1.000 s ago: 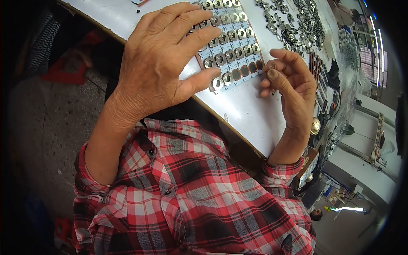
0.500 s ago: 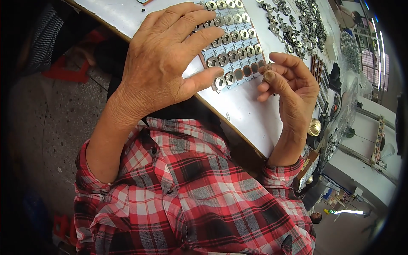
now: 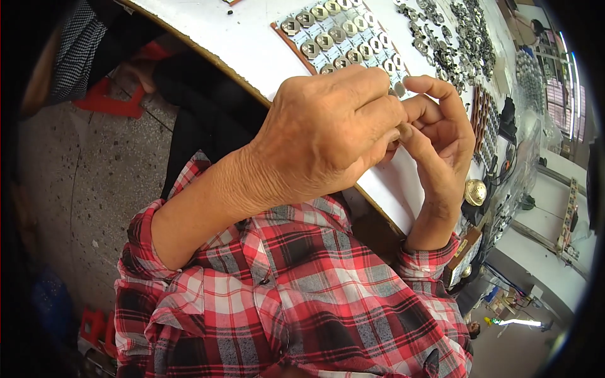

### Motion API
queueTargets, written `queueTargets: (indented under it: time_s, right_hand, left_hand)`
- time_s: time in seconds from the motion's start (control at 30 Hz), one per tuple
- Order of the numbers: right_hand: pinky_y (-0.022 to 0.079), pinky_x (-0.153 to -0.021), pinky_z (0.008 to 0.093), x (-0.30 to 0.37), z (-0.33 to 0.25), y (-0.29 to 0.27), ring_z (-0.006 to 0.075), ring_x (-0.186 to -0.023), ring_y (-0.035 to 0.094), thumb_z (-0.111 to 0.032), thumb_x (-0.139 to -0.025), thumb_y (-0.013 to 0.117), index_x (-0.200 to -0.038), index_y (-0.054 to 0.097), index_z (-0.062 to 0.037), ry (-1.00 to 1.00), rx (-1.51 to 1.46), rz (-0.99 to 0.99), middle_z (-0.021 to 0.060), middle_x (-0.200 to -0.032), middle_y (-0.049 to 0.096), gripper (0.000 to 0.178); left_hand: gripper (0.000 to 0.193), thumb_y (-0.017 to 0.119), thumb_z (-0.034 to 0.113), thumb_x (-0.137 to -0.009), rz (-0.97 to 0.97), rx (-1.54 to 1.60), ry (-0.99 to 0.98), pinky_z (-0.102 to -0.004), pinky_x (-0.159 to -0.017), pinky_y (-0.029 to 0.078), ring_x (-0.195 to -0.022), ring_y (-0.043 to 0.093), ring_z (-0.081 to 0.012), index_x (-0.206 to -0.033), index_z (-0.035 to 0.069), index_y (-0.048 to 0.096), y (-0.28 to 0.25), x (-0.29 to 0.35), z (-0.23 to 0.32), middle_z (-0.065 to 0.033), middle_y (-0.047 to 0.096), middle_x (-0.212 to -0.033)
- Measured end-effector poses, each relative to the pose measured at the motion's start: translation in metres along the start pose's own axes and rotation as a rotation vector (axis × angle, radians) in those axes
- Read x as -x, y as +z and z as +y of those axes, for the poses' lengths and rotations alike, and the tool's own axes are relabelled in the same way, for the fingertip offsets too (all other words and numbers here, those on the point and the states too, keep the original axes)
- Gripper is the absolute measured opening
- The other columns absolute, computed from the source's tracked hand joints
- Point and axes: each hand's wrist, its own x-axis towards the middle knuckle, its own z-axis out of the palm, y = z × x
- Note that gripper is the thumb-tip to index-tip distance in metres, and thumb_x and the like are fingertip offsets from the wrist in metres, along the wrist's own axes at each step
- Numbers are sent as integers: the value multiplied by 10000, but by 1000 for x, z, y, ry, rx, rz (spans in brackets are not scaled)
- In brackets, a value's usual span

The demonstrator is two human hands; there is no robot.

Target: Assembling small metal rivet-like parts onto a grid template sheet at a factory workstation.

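I count two hands, my left hand [image 3: 334,129] and right hand [image 3: 441,126], and one board [image 3: 317,28] on one counter [image 3: 246,44]. The board shows over a dozen metal discs [image 3: 324,41]; my hands hide its near part. Right of the board: loose metal clips [image 3: 469,41], too many to count, and two golden domes [image 3: 476,192]. Left of it: one black bit [image 3: 230,12].
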Motion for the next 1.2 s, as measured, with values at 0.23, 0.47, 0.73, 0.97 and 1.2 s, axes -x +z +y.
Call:
queueTargets:
  time_s: [0.23, 0.47, 0.73, 0.97, 1.2]
  right_hand:
    - [610, -554, 284, 0, 7, -2, 194, -717, 712, 7, -924, 696, -1181, 625, 78, 55, -295, -7, 183, -989, 707, 277]
    - [562, -490, 253, 3, 8, -1, 159, -624, 684, -24, -940, 715, -1090, 650, 72, -30, -378, 49, 157, -927, 716, 190]
    - [530, -448, 245, 2, 8, -1, 142, -594, 658, -26, -952, 690, -1096, 652, 68, -7, -323, 119, 150, -919, 714, 177]
    - [489, -461, 226, -6, 2, -4, 115, -578, 615, -42, -968, 655, -1031, 644, 28, -26, -222, 382, 119, -861, 700, 95]
    - [475, -486, 202, -4, 6, -13, 72, -646, 614, -28, -950, 683, -1001, 653, 17, 22, 251, 288, 50, -843, 681, 74]
  left_hand:
    - [174, 720, -49, -890, 26, 502, -320, -232, -589, 514, -780, 684, -88, -1058, -5, 712, -11, -2, 18, -57, 730, -927]
    - [136, 685, -8, -965, 20, 857, -700, -171, -563, 515, -778, 700, -85, -1078, -83, 684, -12, -11, 32, -103, 741, -914]
    - [142, 713, -10, -938, -3, 767, -649, -184, -591, 537, -770, 696, -76, -1076, -40, 697, -4, -10, 28, -84, 740, -912]
    - [453, 876, 124, -654, -20, -172, -135, -411, -822, 523, -977, 668, -271, -1063, 37, 700, -4, -10, 12, -85, 691, -1026]
    - [493, 803, 171, -625, -165, -285, -36, -482, -1019, 453, -1166, 611, -285, -1093, 42, 715, -18, 4, -6, -86, 678, -1157]
